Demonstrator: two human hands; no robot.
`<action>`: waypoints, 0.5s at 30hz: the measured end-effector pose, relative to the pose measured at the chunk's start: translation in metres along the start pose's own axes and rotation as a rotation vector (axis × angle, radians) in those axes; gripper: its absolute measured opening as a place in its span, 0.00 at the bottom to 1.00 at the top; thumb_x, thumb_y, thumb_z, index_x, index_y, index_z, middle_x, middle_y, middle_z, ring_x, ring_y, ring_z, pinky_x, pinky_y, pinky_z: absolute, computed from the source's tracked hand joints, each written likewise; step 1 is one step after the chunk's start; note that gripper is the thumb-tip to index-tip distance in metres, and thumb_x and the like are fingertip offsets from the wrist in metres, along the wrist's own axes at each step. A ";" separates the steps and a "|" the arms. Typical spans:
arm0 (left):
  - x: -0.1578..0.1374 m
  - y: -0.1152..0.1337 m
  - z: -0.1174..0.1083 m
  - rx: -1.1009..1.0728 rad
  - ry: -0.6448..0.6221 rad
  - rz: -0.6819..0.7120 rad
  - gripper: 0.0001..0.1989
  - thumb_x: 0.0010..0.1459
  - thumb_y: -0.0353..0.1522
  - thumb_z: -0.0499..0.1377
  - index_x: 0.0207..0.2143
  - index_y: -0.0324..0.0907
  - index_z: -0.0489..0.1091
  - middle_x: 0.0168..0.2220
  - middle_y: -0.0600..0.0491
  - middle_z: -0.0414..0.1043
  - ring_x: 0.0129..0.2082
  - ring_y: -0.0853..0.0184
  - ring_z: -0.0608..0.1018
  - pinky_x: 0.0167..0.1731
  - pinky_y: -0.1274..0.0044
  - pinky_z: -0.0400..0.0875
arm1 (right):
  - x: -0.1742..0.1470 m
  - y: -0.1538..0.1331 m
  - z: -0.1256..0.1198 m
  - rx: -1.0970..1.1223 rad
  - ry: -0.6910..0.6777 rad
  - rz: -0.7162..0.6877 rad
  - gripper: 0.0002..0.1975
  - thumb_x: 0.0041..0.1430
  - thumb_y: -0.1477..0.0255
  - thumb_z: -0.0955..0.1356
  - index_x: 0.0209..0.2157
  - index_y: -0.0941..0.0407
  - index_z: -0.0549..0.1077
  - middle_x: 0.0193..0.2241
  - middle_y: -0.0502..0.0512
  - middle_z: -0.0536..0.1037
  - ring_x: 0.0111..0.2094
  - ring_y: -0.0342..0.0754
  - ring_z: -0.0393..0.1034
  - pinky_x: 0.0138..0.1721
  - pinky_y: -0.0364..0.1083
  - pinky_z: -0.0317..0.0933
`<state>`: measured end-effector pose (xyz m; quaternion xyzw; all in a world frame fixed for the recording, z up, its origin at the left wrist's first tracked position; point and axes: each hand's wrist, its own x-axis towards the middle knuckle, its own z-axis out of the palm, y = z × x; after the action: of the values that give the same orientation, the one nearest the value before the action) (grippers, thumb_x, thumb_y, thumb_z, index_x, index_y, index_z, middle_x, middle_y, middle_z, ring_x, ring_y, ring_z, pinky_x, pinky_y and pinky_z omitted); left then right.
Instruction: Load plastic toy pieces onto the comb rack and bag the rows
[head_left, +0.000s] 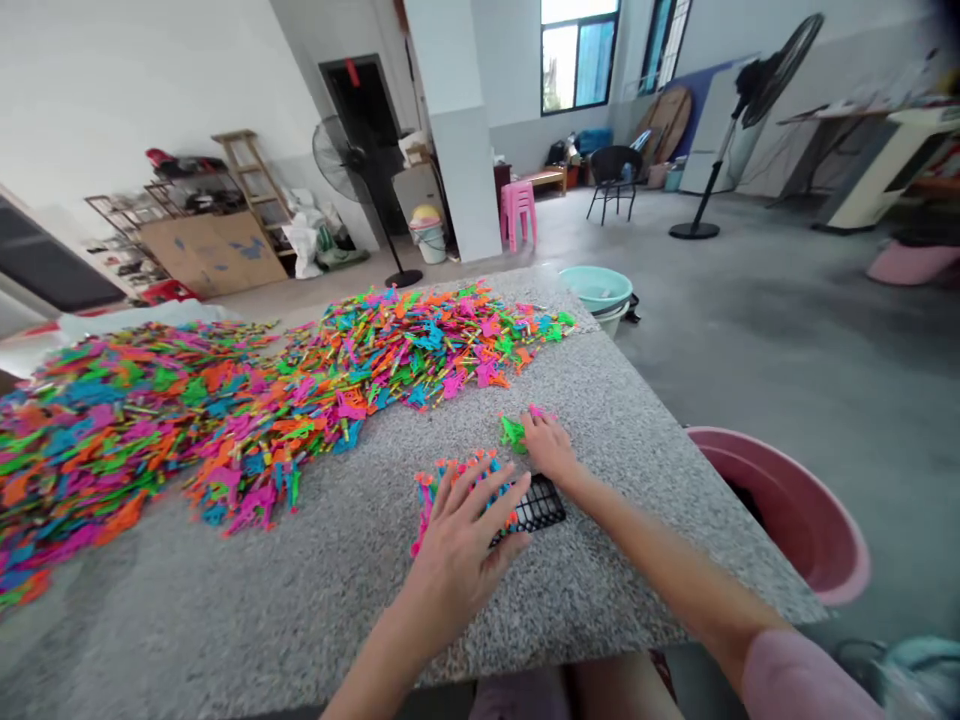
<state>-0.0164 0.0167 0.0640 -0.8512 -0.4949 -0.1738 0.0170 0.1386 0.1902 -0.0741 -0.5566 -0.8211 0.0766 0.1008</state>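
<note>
Apparently gathered jagged green plastic pieces [512,433] with right hand [549,444] in indiscernible grip, left hand [459,537] spread open over black rectangular plastic tray [541,503], likely needing a pinch next

The room is moderately bright. Daylight enters through the dark-framed glass window [579,60], whose upper pane is nearly pure white. On the smooth grey concrete floor [652,300] there is a soft sheen; on the speckled grey tabletop [607,410], shadows are weak. The wide view makes the tall black standing fan [751,84] lean. Details in the multicoloured heap of plastic pieces [420,345] are slightly soft.
</note>
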 end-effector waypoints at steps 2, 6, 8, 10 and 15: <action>0.006 -0.009 0.033 0.087 -0.099 0.022 0.28 0.63 0.48 0.54 0.62 0.48 0.61 0.62 0.48 0.64 0.63 0.49 0.62 0.60 0.48 0.56 | -0.003 0.005 -0.003 0.063 -0.084 0.062 0.19 0.65 0.73 0.62 0.56 0.61 0.64 0.55 0.69 0.69 0.54 0.56 0.65 0.52 0.50 0.59; -0.002 -0.021 0.059 0.141 -0.181 0.028 0.24 0.61 0.45 0.60 0.57 0.46 0.68 0.59 0.49 0.68 0.63 0.48 0.62 0.59 0.51 0.61 | -0.001 0.010 -0.004 0.137 -0.216 0.053 0.14 0.63 0.76 0.63 0.49 0.61 0.71 0.54 0.68 0.70 0.53 0.55 0.68 0.51 0.49 0.60; -0.005 -0.024 0.059 0.154 -0.156 0.026 0.18 0.62 0.37 0.60 0.54 0.46 0.70 0.58 0.51 0.70 0.63 0.50 0.62 0.59 0.53 0.61 | 0.002 0.012 -0.005 0.172 -0.232 0.061 0.12 0.63 0.77 0.61 0.45 0.62 0.72 0.49 0.68 0.74 0.50 0.54 0.70 0.49 0.48 0.62; -0.005 -0.026 0.058 0.158 -0.137 0.034 0.16 0.63 0.33 0.59 0.53 0.46 0.71 0.56 0.51 0.71 0.63 0.51 0.63 0.59 0.54 0.62 | -0.001 0.014 -0.007 0.208 -0.227 0.085 0.12 0.64 0.78 0.59 0.45 0.63 0.71 0.48 0.69 0.74 0.47 0.53 0.72 0.47 0.47 0.63; 0.002 -0.024 0.056 0.094 -0.157 0.019 0.19 0.64 0.32 0.57 0.57 0.45 0.67 0.57 0.50 0.71 0.64 0.52 0.62 0.58 0.57 0.66 | -0.034 0.006 -0.002 0.797 -0.225 0.087 0.15 0.61 0.72 0.64 0.49 0.59 0.63 0.33 0.54 0.78 0.27 0.45 0.74 0.30 0.41 0.64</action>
<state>-0.0203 0.0419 0.0083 -0.8651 -0.4944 -0.0830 0.0200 0.1567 0.1611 -0.0759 -0.4963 -0.7088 0.4530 0.2146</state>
